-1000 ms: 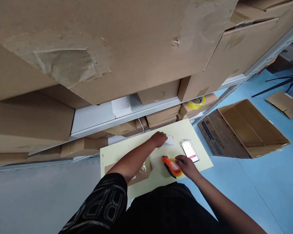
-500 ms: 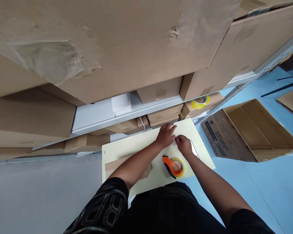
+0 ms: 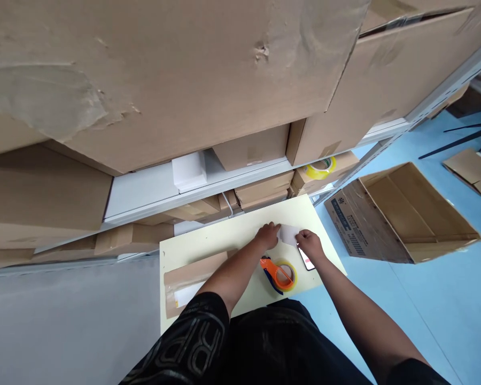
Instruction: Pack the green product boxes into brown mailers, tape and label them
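Paper (image 3: pixel 289 234), pinched by left hand (image 3: pixel 268 236) and right hand (image 3: pixel 310 245) below and right of frame centre, could tear if pulled unevenly.

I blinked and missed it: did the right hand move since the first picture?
Yes. The right hand has moved toward the far edge of the table.
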`<state>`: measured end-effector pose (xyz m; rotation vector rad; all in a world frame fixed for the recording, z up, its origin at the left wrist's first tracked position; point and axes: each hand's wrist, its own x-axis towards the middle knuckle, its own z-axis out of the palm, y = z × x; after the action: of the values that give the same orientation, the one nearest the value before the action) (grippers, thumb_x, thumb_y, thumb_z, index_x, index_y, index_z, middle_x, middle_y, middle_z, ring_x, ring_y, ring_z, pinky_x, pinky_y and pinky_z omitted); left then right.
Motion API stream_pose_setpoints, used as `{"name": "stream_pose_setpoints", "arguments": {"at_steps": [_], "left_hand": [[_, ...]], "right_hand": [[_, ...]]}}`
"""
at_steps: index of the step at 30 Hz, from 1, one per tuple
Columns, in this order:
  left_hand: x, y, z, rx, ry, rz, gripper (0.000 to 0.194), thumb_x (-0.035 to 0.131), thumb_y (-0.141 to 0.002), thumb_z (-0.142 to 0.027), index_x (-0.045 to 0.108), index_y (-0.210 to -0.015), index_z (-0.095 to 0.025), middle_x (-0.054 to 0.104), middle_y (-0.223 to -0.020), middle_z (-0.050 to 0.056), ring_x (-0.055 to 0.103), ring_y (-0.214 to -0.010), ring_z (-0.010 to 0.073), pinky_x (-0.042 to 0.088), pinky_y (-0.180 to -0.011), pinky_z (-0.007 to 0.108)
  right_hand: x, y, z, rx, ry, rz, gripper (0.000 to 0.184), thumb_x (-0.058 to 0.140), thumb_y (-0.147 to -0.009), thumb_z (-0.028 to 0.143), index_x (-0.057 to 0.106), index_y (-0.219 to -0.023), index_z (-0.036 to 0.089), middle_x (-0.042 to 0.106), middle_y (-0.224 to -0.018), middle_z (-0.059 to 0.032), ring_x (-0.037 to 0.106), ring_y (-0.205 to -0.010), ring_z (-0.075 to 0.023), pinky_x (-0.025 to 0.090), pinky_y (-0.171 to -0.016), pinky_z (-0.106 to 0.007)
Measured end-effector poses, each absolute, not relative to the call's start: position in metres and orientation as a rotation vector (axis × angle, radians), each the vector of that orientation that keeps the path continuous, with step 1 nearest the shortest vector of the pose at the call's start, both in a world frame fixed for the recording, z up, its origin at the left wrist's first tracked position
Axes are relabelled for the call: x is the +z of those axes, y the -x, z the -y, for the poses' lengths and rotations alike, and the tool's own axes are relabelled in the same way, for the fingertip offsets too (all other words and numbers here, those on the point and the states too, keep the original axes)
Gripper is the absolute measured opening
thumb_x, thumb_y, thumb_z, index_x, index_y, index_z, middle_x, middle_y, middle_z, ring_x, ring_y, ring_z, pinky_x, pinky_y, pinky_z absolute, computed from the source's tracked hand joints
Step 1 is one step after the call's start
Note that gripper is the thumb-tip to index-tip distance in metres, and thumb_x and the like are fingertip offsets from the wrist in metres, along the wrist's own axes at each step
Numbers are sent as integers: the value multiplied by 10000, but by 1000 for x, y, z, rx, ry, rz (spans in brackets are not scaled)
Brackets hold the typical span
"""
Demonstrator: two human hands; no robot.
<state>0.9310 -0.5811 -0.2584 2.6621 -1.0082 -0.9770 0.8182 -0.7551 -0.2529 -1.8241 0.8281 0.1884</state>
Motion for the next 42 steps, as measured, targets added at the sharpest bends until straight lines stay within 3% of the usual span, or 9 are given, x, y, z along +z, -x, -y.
{"name": "stream_pose_setpoints", "arguments": {"at_steps": [14,19,27,30,32,36,39,42], "left_hand": [[-273,-925,587,-992,-2743,1063,715,471,-926,-153,306,-1621,-174,562,-1411,197,555,-1244,335,448,-989,421],[-272,-923,584,-984,-2748,1028,705,434,-944,-173,289,-1633,-190,547,-1425,194,533,-1258,344,432,-1012,443],[-257,-923,586,-1031,-2686,825,781,551,-895,-237,287,-1625,-151,544,-1441,251,567,-1266,364,454,-992,456],[-242,-927,585,-1071,-2594,718,635,566,-926,-409,480,-1504,-161,653,-1328,213,652,-1160,343,502,-913,413],[-227,-930,579,-1079,-2500,695,496,472,-983,-527,632,-1311,-191,734,-1188,149,702,-1062,291,530,-851,364],[-183,-930,548,-1158,-1859,223,717,202,-1013,-711,661,-1038,-161,770,-1053,141,746,-930,222,568,-747,310],[-145,-926,508,-1149,-1402,-69,776,274,-928,-833,649,-904,-154,768,-979,156,750,-871,220,560,-671,280],[-114,-916,460,-1066,-1311,-110,692,422,-905,-794,669,-884,-148,748,-864,126,725,-737,197,484,-527,234]], "right_hand": [[-249,-801,774,250,1611,-970,155,593,-706,365,556,-673,218,631,-602,2,577,-488,-143,463,-474,-259],[-231,-779,784,177,1574,-964,210,613,-709,395,510,-627,231,577,-527,17,532,-464,-144,413,-468,-259],[-186,-743,780,41,1850,-843,217,614,-773,410,529,-664,242,582,-552,21,546,-559,-172,411,-549,-270],[-166,-741,767,-60,2034,-783,171,590,-788,382,543,-690,249,579,-590,23,536,-587,-171,401,-570,-273],[-153,-743,754,-140,2171,-735,126,582,-794,358,569,-722,255,578,-595,22,532,-592,-175,408,-592,-282],[-129,-751,720,-371,2381,-492,79,572,-831,298,632,-806,255,691,-738,-32,624,-690,-215,490,-721,-335],[-113,-759,690,-496,2384,-213,79,566,-861,238,641,-854,260,763,-987,-81,700,-903,-255,539,-889,-399],[-99,-764,661,-537,2357,-32,99,569,-865,197,637,-871,269,762,-1076,-93,699,-1034,-274,544,-983,-460]]}}
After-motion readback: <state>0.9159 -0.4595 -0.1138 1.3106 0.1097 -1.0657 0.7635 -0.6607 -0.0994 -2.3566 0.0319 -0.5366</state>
